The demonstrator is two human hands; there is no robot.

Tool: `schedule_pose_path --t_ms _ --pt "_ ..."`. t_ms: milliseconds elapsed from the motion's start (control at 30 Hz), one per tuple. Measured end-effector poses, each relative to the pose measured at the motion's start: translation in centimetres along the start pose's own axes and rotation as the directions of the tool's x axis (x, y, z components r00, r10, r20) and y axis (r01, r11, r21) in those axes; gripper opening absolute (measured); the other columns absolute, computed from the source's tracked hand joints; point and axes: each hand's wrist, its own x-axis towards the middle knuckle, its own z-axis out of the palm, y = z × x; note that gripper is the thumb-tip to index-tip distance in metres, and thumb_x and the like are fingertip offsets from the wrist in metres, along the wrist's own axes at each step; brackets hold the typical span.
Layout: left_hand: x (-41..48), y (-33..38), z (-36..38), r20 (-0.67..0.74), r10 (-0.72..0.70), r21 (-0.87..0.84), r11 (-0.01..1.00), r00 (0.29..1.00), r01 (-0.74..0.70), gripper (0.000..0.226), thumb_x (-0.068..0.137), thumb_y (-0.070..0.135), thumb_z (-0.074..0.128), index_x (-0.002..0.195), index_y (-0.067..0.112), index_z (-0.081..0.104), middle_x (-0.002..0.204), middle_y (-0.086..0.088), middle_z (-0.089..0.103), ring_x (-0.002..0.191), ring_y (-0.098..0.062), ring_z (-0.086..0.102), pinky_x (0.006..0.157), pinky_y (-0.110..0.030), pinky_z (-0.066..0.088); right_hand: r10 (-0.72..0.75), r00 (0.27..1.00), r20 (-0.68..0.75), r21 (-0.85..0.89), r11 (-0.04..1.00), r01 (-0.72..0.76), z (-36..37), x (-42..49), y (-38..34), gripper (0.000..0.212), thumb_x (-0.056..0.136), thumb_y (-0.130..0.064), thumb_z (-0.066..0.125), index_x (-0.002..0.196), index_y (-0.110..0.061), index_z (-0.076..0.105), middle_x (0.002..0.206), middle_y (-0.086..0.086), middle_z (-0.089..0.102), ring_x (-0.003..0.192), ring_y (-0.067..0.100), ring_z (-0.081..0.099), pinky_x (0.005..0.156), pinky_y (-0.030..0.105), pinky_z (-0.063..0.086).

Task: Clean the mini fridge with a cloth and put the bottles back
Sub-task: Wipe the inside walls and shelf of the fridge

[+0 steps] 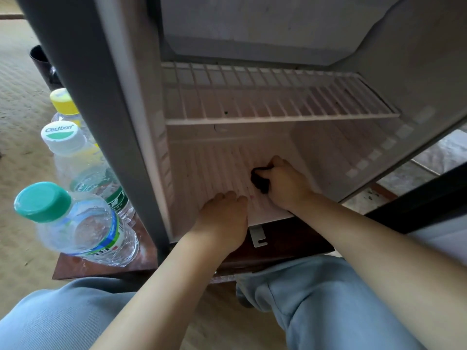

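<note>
Right hand [285, 184] clutching black cloth [260, 179] on ribbed fridge floor [217, 168], left hand [225, 218] flat, beige carpet [17, 97]

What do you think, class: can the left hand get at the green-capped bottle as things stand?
Probably yes. The left hand rests empty on the fridge floor; the green-capped bottle stands outside, past the side wall, so it must withdraw first.
</note>
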Motion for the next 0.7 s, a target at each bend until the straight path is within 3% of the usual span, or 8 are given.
schedule_pose_path --t_ms 67,100,167,233,367,533,700 --pt "-0.2 -0.3 0.0 -0.028 -0.003 0.005 1.000 1.000 0.003 0.042 0.101 0.019 0.034 0.142 0.014 0.034 0.140 -0.006 0.040 0.124 -0.024 0.039 0.102 -0.036 0.038 0.022 0.999 -0.045 0.035 0.999 -0.020 -0.4 1.4 -0.5 0.023 0.097 -0.021 0.054 0.116 -0.019 0.066 0.111 0.010 0.049 0.103 0.028 0.049 0.081 0.034 0.046" --pt "-0.2 -0.7 0.0 -0.042 -0.006 0.002 1.000 0.999 0.006 0.041 0.101 0.019 0.034 0.142 0.015 0.034 0.140 -0.006 0.040 0.124 -0.024 0.039 0.102 -0.035 0.037 0.043 0.998 -0.049 0.072 0.997 -0.039 -0.9 2.4 -0.9 0.015 0.098 -0.023 0.053 0.099 -0.019 0.067 0.110 0.010 0.051 0.101 0.028 0.050 0.082 0.034 0.047" --pt "-0.3 -1.5 -0.1 -0.048 -0.015 0.004 1.000 0.999 0.015 0.039 0.101 0.020 0.034 0.140 0.016 0.035 0.139 -0.005 0.040 0.124 -0.023 0.039 0.102 -0.032 0.036 0.086 0.995 -0.043 0.093 0.992 -0.082 -1.2 5.1 -1.3 0.018 0.098 -0.025 0.052 0.085 -0.023 0.064 0.112 0.009 0.054 0.101 0.026 0.053 0.086 0.034 0.048" --pt "-0.2 -2.3 -0.3 -0.035 -0.035 0.021 0.999 0.999 0.036 0.038 0.101 0.022 0.035 0.138 0.017 0.038 0.139 -0.005 0.040 0.124 -0.024 0.039 0.103 -0.033 0.036 0.122 0.989 -0.083 0.103 0.988 -0.113 -1.4 7.8 -1.3 0.019 0.096 -0.024 0.054 0.100 -0.016 0.071 0.115 0.009 0.061 0.100 0.024 0.057 0.086 0.030 0.049" --pt "0.2 -2.9 -0.6 -0.040 -0.054 0.033 0.998 0.998 0.055 0.037 0.100 0.022 0.037 0.137 0.015 0.040 0.137 -0.006 0.042 0.123 -0.025 0.040 0.104 -0.036 0.036 0.137 0.988 -0.068 0.081 0.988 -0.132 -1.3 8.8 -1.3 0.023 0.096 -0.020 0.053 0.109 -0.010 0.069 0.121 0.011 0.061 0.106 0.026 0.058 0.089 0.027 0.046" --pt "0.2 -1.3 -0.9 -0.052 -0.013 0.004 1.000 0.999 0.013 0.038 0.101 0.023 0.035 0.137 0.013 0.040 0.140 -0.007 0.039 0.125 -0.026 0.038 0.103 -0.035 0.035 0.052 0.998 -0.036 0.075 0.996 -0.049 -0.1 1.1 -0.4 0.034 0.093 -0.020 0.057 0.126 -0.026 0.063 0.121 0.009 0.056 0.109 0.026 0.052 0.088 0.029 0.046" --pt "-0.4 -0.3 -1.0 -0.033 0.013 -0.005 1.000 0.999 -0.014 0.039 0.101 0.024 0.035 0.138 0.014 0.038 0.139 -0.006 0.039 0.124 -0.025 0.039 0.103 -0.036 0.036 0.064 0.998 -0.001 0.089 0.994 -0.063 0.3 -6.4 -0.6 0.047 0.090 -0.012 0.057 0.132 -0.033 0.056 0.128 0.002 0.051 0.118 0.022 0.044 0.094 0.034 0.045"
